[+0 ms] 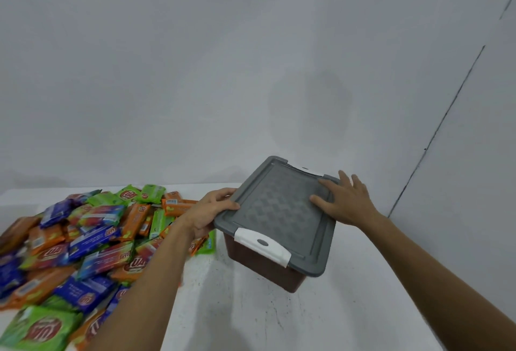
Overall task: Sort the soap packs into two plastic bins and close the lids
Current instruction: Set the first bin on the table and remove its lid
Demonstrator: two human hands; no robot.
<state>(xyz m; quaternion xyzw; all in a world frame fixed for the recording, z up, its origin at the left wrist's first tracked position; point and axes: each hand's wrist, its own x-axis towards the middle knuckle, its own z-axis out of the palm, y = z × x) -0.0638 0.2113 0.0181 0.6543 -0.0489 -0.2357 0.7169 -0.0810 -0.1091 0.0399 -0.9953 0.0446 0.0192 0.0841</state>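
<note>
The brown bin (pixel 259 264) sits at 4 o'clock on the white surface (pixel 237 308), soap packs (pixel 83 241) at 8. Left hand (pixel 208 211) grips the gray lid (pixel 279 211) edge; right hand (pixel 346 199) lies flat, open, on top

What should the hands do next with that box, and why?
Probably unclip the white latch and lift the grey lid off. The lid covers the brown bin, both hands already rest on it, and the soap packs lie heaped on the table, unsorted.
</note>
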